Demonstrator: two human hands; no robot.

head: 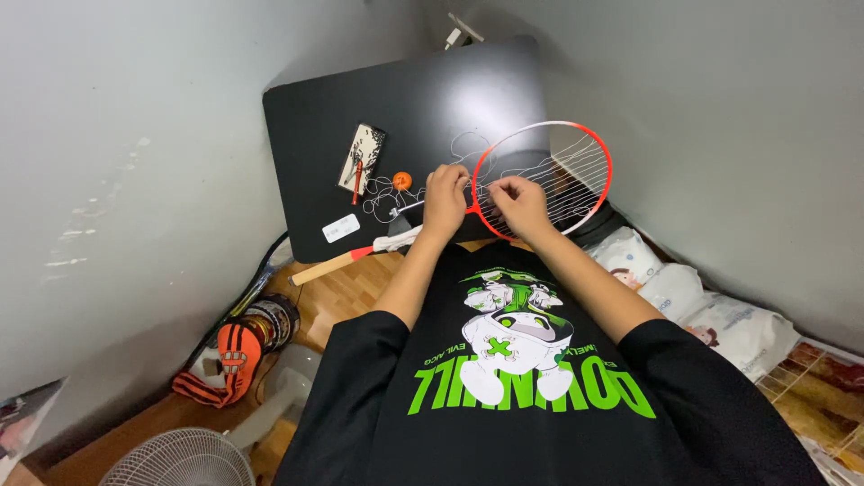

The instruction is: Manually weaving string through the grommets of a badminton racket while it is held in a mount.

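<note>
Red-and-white badminton racket (576, 144) flat on the black table (405, 99), head out to the right and away from the body, long axis slanting down-left through the shaft to the wooden-coloured handle (328, 266), which overhangs the near table edge. Half-strung head: white strings (558, 184) across the right and lower part, left part of the hoop open.

Left hand (445, 200) at the near-left rim of the hoop, just above the throat, fingers curled closed at or on the frame or string there; exact grip not readable. Right hand (517, 202) just beside it, inside the near part of the hoop, fingertips pinched narrow on what looks like a strand of string. Both hands close together, almost touching, over the same stretch of rim; right hand slightly nearer the strung area, left hand nearer the shaft.

Loose coils of white string (387, 196) on the table to the left of the hands, with a small orange round object (402, 180) among them. Farther left, a flat packet with a red tool (362, 157) on it.
</note>
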